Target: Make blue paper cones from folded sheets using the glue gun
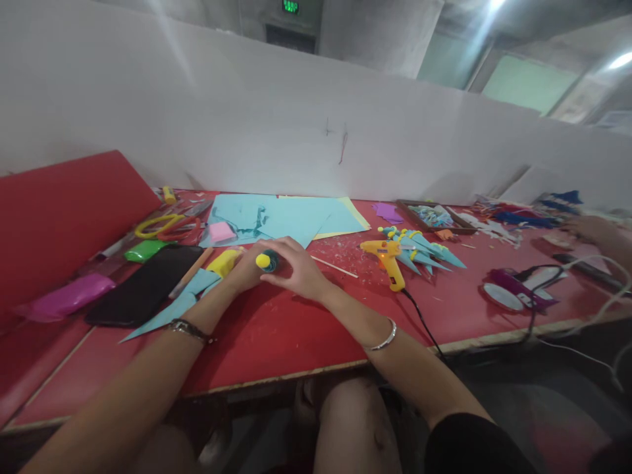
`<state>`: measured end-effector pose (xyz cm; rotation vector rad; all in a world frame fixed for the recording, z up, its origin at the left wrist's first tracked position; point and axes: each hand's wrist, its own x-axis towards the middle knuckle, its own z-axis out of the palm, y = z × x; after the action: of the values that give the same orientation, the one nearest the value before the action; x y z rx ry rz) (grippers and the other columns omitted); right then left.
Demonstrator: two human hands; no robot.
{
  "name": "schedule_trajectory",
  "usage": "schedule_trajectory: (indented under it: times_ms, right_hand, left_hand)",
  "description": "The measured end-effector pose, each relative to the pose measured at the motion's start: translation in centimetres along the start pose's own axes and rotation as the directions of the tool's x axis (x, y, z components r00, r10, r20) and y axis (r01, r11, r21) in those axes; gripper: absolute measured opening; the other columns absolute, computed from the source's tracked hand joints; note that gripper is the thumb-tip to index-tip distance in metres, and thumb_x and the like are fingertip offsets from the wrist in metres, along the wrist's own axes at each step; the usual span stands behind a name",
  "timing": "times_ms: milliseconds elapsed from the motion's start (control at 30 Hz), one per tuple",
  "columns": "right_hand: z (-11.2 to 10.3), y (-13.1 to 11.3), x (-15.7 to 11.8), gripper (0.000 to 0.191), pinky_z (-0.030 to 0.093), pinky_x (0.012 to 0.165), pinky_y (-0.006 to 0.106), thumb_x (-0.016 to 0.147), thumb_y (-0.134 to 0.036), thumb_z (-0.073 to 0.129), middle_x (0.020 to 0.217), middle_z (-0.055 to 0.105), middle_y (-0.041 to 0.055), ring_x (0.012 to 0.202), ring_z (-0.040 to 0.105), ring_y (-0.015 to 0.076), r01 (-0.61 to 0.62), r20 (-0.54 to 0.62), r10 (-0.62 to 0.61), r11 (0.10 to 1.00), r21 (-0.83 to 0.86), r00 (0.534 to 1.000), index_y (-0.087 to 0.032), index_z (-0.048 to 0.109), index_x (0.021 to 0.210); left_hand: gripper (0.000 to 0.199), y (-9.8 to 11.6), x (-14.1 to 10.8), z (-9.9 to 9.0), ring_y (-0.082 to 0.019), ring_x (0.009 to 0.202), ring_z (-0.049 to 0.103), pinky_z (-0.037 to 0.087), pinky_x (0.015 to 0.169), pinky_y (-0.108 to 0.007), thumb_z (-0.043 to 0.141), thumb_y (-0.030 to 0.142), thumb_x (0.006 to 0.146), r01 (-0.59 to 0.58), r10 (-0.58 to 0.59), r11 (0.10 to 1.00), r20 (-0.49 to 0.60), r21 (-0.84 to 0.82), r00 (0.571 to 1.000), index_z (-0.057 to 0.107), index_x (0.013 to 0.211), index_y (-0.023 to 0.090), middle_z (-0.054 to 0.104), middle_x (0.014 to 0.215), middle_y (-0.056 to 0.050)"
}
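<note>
A small dark teal piece with a yellow ball end [266, 261] is between my two hands above the red table, its ball facing me. My right hand [303, 268] curls round it from the right, thumb below and fingers over the top. From the other side my left hand [247, 268] grips it, though most of those fingers are hidden. Beside my left wrist lie light blue paper cones [182, 306] and a yellow packet [224, 262]. A yellow glue gun [388, 258] rests to the right, near several light blue cones with yellow trim [419, 249].
Light blue sheets [291, 214] lie behind my hands, with a thin stick [334, 266] nearby. At left are a black phone-like slab [145, 286], yellow-handled scissors [158, 226] and a magenta packet [69, 296]. A tray [464, 227] and another person's hand [600, 234] are at right.
</note>
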<state>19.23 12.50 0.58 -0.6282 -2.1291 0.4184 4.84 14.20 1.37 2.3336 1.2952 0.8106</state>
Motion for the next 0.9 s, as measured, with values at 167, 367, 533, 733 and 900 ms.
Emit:
schedule_trajectory:
  times_ms: [167, 367, 533, 733, 900]
  right_hand:
    - [0.1, 0.1, 0.0, 0.046, 0.040, 0.092, 0.034, 0.076, -0.036, 0.058, 0.112, 0.051, 0.0057, 0.105, 0.048, 0.0180, -0.003, -0.028, 0.003, 1.000, 0.019, 1.000, -0.027, 0.047, 0.119]
    - [0.3, 0.1, 0.2, 0.030, 0.043, 0.083, 0.032, 0.074, -0.036, 0.060, 0.098, 0.053, 0.0059, 0.095, 0.050, 0.0173, -0.107, -0.103, 0.114, 0.991, 0.075, 0.988, -0.019, 0.055, 0.099]
    - [0.3, 0.5, 0.2, 0.025, 0.044, 0.069, 0.027, 0.075, -0.038, 0.057, 0.087, 0.051, 0.0033, 0.079, 0.050, 0.0140, -0.173, -0.169, 0.188, 0.980, 0.100, 0.968, -0.018, 0.054, 0.090]
    - [0.4, 0.7, 0.0, 0.028, 0.039, 0.087, 0.033, 0.075, -0.030, 0.059, 0.101, 0.051, 0.0050, 0.097, 0.047, 0.0176, -0.076, -0.041, 0.073, 0.993, -0.088, 0.997, -0.022, 0.053, 0.101]
    - [0.1, 1.0, 0.1, 0.024, 0.037, 0.089, 0.032, 0.079, -0.030, 0.054, 0.108, 0.052, 0.0055, 0.101, 0.045, 0.0183, -0.083, 0.009, 0.088, 0.963, -0.257, 0.996, -0.020, 0.052, 0.100]
  left_hand:
    - [0.007, -0.7, 0.1, 0.3, -0.021, 0.078, 0.052, 0.042, 0.073, -0.036, 0.045, 0.017, 0.063, 0.003, -0.003, 1.000, 0.028, 0.003, 1.000, 0.049, 0.068, 0.016, 0.056, 0.074, -0.006]
    - [0.004, -1.1, 0.2, 0.6, -0.020, 0.077, 0.052, 0.044, 0.072, -0.034, 0.045, 0.020, 0.063, -0.011, 0.013, 1.000, 0.055, -0.029, 0.998, 0.047, 0.063, 0.017, 0.054, 0.069, -0.003]
    - [0.009, -1.6, 0.5, 0.7, -0.018, 0.074, 0.051, 0.044, 0.073, -0.032, 0.044, 0.021, 0.066, -0.094, 0.097, 0.994, 0.061, -0.050, 0.993, 0.052, 0.066, 0.016, 0.056, 0.070, -0.002]
    - [0.010, -2.7, 0.6, 1.0, -0.017, 0.076, 0.053, 0.045, 0.074, -0.032, 0.041, 0.016, 0.068, -0.090, 0.086, 0.991, -0.050, -0.094, 0.995, 0.051, 0.071, 0.018, 0.056, 0.076, -0.004]
    - [0.011, -2.5, 0.6, 1.1, -0.018, 0.083, 0.053, 0.043, 0.082, -0.034, 0.047, 0.014, 0.065, -0.115, 0.089, 0.977, -0.144, -0.181, 0.986, 0.053, 0.073, 0.020, 0.059, 0.082, -0.005]
